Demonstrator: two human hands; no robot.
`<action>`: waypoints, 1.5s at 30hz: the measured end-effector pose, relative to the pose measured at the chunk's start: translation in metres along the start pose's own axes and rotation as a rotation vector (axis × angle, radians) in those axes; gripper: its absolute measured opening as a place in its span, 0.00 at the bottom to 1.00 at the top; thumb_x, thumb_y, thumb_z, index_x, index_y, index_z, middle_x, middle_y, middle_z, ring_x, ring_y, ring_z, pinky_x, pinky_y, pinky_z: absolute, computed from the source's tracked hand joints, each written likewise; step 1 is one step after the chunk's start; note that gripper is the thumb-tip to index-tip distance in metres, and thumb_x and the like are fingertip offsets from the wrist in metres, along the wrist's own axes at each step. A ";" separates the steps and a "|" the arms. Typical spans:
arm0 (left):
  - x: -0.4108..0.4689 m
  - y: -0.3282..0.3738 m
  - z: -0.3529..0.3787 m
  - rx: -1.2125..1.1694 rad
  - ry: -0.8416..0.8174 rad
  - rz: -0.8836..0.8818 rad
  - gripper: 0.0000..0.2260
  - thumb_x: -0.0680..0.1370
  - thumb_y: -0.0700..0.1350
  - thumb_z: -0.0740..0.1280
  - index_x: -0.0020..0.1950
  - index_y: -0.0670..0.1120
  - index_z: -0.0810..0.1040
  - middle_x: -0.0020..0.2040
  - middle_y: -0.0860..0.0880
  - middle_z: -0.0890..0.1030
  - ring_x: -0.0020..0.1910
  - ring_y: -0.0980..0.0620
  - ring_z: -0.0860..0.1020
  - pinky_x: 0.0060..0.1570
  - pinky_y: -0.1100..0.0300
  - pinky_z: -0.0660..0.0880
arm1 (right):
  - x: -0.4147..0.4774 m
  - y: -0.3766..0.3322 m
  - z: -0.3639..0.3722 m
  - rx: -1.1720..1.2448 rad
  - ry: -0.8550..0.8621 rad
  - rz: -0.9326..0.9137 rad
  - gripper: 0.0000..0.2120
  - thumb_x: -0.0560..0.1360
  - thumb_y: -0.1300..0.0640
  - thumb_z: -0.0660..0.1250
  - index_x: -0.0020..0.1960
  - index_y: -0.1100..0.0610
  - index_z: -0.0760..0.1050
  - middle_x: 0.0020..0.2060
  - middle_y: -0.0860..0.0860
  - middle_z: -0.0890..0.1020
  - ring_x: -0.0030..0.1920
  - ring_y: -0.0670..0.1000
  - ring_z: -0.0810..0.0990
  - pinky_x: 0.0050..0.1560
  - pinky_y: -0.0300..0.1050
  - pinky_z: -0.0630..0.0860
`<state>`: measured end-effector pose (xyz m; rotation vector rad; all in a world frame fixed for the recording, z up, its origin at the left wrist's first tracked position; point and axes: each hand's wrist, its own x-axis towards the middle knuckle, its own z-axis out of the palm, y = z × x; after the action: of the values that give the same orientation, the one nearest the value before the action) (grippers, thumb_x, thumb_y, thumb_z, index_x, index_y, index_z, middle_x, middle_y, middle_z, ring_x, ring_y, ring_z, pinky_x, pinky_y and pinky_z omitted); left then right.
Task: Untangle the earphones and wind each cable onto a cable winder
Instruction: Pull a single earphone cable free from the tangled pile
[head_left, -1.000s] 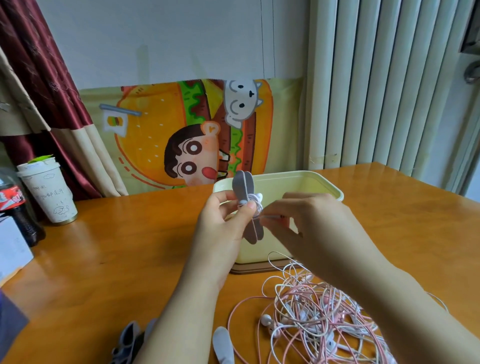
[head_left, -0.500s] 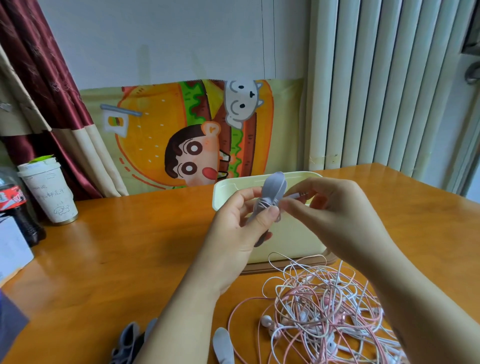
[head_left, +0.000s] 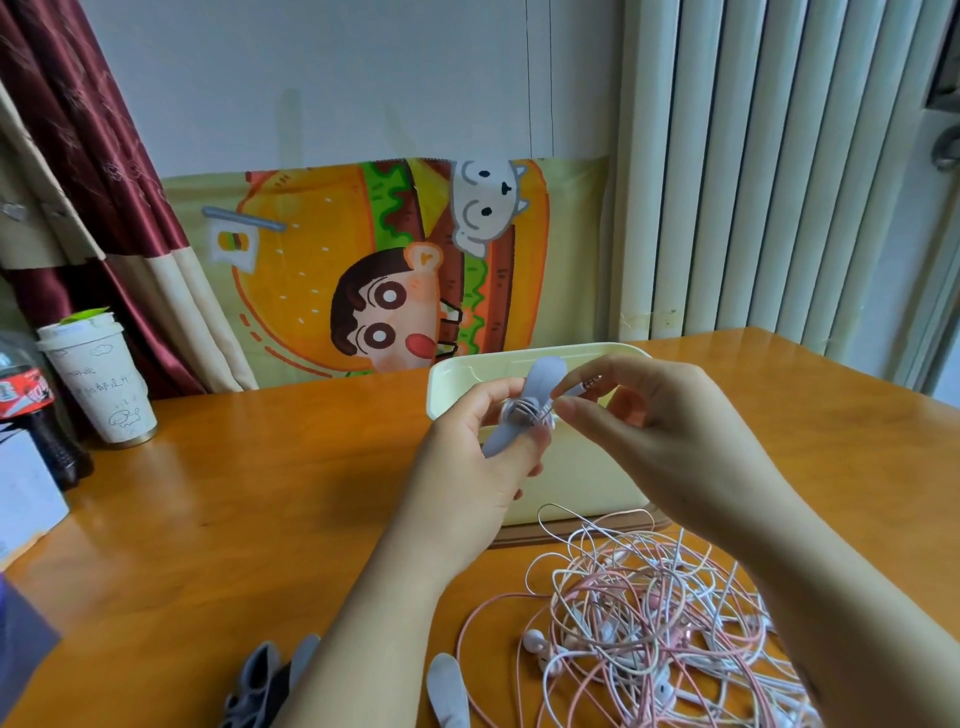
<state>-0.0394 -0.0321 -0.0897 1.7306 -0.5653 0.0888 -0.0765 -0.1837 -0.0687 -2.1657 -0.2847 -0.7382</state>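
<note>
Grey winder (head_left: 544, 375) is up in the air in front of the box (head_left: 467, 364), with cable (head_left: 522, 413) wrapped round its middle. Left hand (head_left: 467, 467) has it pinched between thumb and fingers. Right hand (head_left: 670, 436) is pinching the plug (head_left: 584, 387) end right beside it. The pink-and-white tangle (head_left: 649, 623) sits on the table (head_left: 234, 493) below, spare winders (head_left: 447, 691) are at the bottom edge, and there's a cup (head_left: 98, 384) far left.

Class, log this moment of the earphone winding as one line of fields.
left hand: grips grey winder | right hand: pinches plug end | cable: wound round winder's middle | tangled earphones: on table
</note>
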 end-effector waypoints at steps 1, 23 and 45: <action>-0.001 0.001 0.000 0.039 0.004 0.011 0.09 0.78 0.47 0.68 0.54 0.61 0.75 0.46 0.57 0.81 0.38 0.60 0.79 0.33 0.69 0.73 | 0.000 0.000 0.000 0.006 -0.006 0.001 0.03 0.74 0.52 0.67 0.42 0.44 0.77 0.33 0.34 0.79 0.32 0.46 0.75 0.30 0.33 0.69; -0.006 0.006 0.003 0.308 -0.086 0.049 0.13 0.79 0.42 0.67 0.59 0.57 0.77 0.49 0.60 0.79 0.45 0.64 0.76 0.37 0.78 0.69 | 0.001 0.000 -0.006 -0.058 -0.125 -0.001 0.07 0.75 0.54 0.67 0.47 0.50 0.83 0.39 0.41 0.83 0.42 0.44 0.81 0.44 0.40 0.76; -0.007 0.003 0.008 0.218 -0.089 0.010 0.09 0.78 0.48 0.68 0.57 0.54 0.78 0.47 0.58 0.81 0.46 0.62 0.78 0.36 0.77 0.70 | 0.006 0.014 0.002 0.159 -0.200 0.091 0.04 0.73 0.54 0.70 0.43 0.48 0.84 0.39 0.51 0.80 0.42 0.51 0.78 0.45 0.48 0.75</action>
<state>-0.0487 -0.0378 -0.0913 1.9511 -0.6490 0.0825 -0.0647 -0.1919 -0.0746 -2.0871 -0.3347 -0.4334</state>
